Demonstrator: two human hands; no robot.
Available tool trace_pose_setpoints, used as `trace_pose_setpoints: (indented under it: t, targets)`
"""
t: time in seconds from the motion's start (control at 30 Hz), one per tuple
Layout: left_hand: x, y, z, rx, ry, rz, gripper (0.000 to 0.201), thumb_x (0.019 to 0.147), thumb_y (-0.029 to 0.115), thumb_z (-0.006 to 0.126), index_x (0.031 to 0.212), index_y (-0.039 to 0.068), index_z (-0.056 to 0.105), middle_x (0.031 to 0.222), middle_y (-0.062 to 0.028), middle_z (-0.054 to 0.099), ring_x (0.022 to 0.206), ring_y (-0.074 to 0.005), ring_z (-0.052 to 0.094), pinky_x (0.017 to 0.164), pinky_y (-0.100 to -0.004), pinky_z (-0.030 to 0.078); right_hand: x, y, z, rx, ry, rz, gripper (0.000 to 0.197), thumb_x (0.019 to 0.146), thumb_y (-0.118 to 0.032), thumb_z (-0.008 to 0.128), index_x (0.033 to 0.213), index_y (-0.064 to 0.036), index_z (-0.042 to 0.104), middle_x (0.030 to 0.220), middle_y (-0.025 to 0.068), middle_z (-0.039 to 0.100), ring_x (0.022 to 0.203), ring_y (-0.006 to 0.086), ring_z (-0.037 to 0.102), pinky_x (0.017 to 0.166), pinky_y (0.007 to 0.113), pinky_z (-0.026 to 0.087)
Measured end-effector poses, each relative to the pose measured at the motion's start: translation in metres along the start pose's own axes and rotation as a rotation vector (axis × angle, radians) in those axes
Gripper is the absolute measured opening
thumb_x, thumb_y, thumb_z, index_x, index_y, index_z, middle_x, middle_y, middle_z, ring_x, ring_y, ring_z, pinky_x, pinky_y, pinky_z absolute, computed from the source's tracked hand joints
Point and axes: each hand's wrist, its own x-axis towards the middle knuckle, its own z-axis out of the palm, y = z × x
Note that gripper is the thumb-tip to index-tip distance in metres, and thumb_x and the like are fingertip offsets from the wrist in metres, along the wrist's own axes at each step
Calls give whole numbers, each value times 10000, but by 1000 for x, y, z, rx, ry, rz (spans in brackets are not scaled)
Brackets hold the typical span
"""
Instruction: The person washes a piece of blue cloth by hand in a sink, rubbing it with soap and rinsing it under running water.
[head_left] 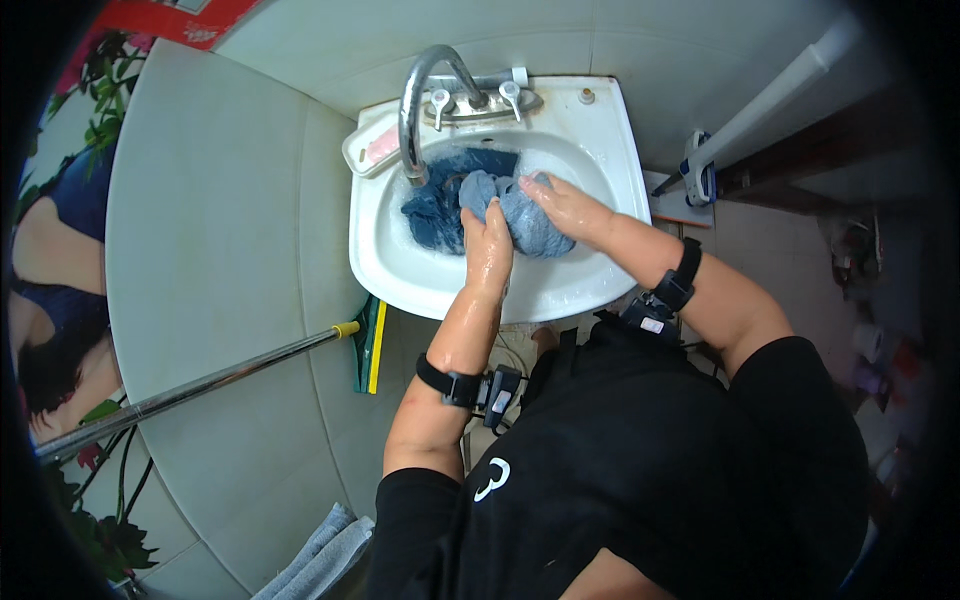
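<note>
A bunched, wet light-blue cloth point(538, 228) is between my two hands over the white sink point(400, 275). My left hand point(487, 248) grips its left side, thumb up and the other fingers mostly hidden behind the hand and cloth. From the right, my right hand point(568, 210) closes on the upper right of the same cloth. Beside and behind it, a dark-blue cloth point(430, 218) lies soaking in sudsy water at the left of the basin. Both hands and forearms look wet.
A curved chrome faucet point(412, 120) arches over the basin's left side, with two handles behind. A soap dish point(372, 148) holds pink soap on the rim. At left leans a long-handled squeegee point(370, 345); a white pole point(760, 100) stands at right. Grey towels point(325, 550) hang below.
</note>
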Motion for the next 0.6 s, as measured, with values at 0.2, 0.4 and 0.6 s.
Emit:
trace_pose_setpoints:
  t: [0.2,0.4,0.6]
  targets:
    - [-7,36,-17,150,-349,416,609,641,86,525,1203,-21,313,1110,-156,418,1009,-207,414,901,-299,304,-11,-80,-2,-691,-134,-358,255,747,-210,553,957,-73,502,910,62,503,902,158,460,834,300,362]
    - [-21,46,-10,-301,-347,178,239,799,67,505,1028,11,469,999,-68,518,918,-122,474,823,-255,367,-22,-100,-15,-567,-30,-358,788,653,-130,636,1291,-75,176,1295,130,247,1182,279,281,930,372,307]
    - [-32,52,-13,-572,-247,102,246,809,53,477,1048,0,458,1001,-80,528,915,-153,496,843,-278,369,-11,-62,-38,-99,39,149,428,705,-121,542,1112,-56,427,920,64,521,795,134,495,653,258,409]
